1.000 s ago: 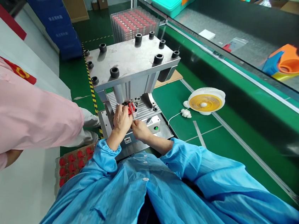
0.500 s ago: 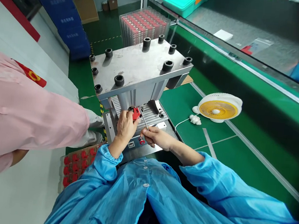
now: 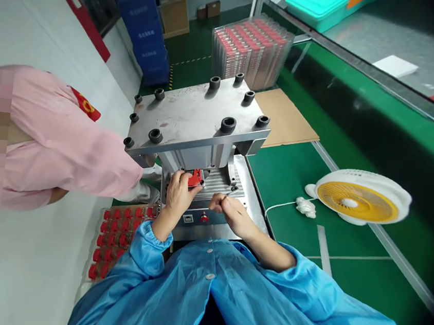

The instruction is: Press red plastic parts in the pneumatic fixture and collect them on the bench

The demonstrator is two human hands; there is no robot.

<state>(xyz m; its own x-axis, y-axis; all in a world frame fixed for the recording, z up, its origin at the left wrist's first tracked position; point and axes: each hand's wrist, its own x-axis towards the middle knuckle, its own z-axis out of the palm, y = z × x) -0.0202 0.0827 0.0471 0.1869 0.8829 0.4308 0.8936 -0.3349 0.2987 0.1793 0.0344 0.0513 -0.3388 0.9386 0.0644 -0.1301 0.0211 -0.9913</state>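
I am pinching the small red plastic part [image 3: 196,177] in my left hand [image 3: 178,193], beneath the grey steel top plate [image 3: 199,114]. My right hand [image 3: 232,211] is hovering just right of it. The clear tray of red caps [image 3: 116,234] is lying left of my left hand; the round white-and-yellow fan [image 3: 356,200] is lying well apart to the right.

Your L hand [image 3: 178,194] covers the near side of the red part [image 3: 196,177]. The press top plate [image 3: 198,116] hides its far side and the seat below.
Your R hand [image 3: 231,211] is curled, so its contents are not visible.
Front-panel label [image 3: 188,218]: too small to read.
Tray of red parts [image 3: 89,263]: near corner hidden by your blue sleeve [image 3: 146,248].
Co-worker in pink [image 3: 66,152]: cut off at L edge, with one hand partly behind the press.
Teal box [image 3: 327,1]: cut off at top edge.
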